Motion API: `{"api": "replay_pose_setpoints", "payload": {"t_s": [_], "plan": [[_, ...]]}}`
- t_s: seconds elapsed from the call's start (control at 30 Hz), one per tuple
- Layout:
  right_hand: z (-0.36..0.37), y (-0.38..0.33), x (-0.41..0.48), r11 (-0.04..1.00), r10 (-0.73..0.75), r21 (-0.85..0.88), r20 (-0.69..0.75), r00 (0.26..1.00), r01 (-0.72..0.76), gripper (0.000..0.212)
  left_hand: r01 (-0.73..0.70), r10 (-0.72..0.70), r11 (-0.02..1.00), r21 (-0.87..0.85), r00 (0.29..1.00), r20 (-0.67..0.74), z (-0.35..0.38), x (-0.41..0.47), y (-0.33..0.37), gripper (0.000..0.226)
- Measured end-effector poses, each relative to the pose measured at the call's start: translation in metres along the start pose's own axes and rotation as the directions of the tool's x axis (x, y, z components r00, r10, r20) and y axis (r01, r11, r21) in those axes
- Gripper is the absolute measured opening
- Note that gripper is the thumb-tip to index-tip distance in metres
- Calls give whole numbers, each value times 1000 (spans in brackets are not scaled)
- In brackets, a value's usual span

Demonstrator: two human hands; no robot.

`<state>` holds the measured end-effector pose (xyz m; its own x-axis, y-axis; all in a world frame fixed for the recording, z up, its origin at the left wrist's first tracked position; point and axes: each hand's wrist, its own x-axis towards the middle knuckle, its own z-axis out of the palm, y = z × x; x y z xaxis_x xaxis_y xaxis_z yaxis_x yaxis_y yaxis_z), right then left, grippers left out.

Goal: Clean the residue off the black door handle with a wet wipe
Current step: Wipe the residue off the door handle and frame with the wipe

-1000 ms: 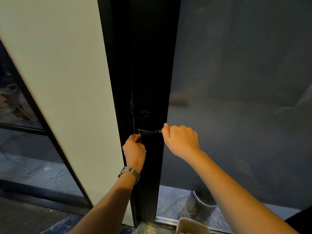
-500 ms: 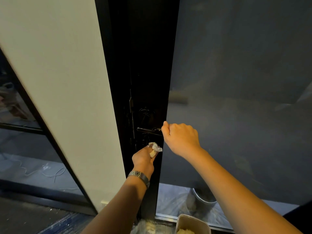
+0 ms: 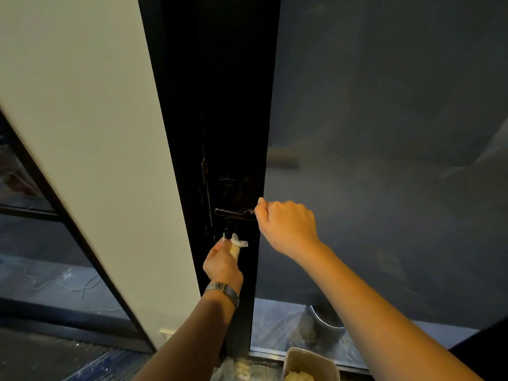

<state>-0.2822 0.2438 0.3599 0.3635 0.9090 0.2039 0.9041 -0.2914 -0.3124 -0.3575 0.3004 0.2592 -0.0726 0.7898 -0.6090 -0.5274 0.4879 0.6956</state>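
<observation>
At the left of the frame the pale wall panel (image 3: 96,133) looks just as it did a second ago. Low in the centre, our left hand (image 3: 221,264), a wristwatch (image 3: 222,288) on its wrist, now sits lower than it did a second ago. Then it was up at the left tip of the black door handle (image 3: 233,213); now it is just beneath the lever. Its fingers pinch the bunched wet wipe (image 3: 237,243), which pokes up toward a small dark knob (image 3: 228,232) under the handle. We cannot tell whether wipe and knob touch.

The handle itself lies level in the middle of the frame, on the black door stile (image 3: 220,105).

Just right of it, our right hand (image 3: 288,226) is unchanged, curled round the lever's right end and steadying it.

We judge the wipe has come off the lever, so the rubbing is paused or has shifted to the fittings below, and the handle likely needs another pass. A tub (image 3: 310,361) stands at the bottom edge.
</observation>
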Motion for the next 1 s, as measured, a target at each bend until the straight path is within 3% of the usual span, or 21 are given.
{"api": "replay_pose_setpoints", "payload": {"t_s": [0.23,0.43,0.53,0.73,0.87,0.93,1.0], "plan": [[0,1,0,1000,-4,14,-10,1000,4,55,-5,5,1000,9,996,86,19,-20,-2,6],[-1,0,0,1000,-7,27,-4,1000,7,55,-12,12,1000,19,1000,15,20,-15,-6,11],[0,0,0,999,-13,35,-7,1000,13,54,-1,1,1000,-2,1000,-18,18,-13,-7,25],[-1,1,-1,999,-10,45,-10,1000,10,53,-65,65,998,-1,998,-11,13,-11,-10,36],[-1,0,-1,999,-10,47,-12,1000,10,53,-98,98,995,18,995,-24,9,-8,-7,21],[-1,1,-1,999,-14,38,-11,1000,14,53,-54,53,998,-16,998,-25,8,-11,-1,7],[0,1,-1,999,-15,32,-7,1000,15,54,27,-29,999,-45,999,-44,8,-11,6,11]]}}
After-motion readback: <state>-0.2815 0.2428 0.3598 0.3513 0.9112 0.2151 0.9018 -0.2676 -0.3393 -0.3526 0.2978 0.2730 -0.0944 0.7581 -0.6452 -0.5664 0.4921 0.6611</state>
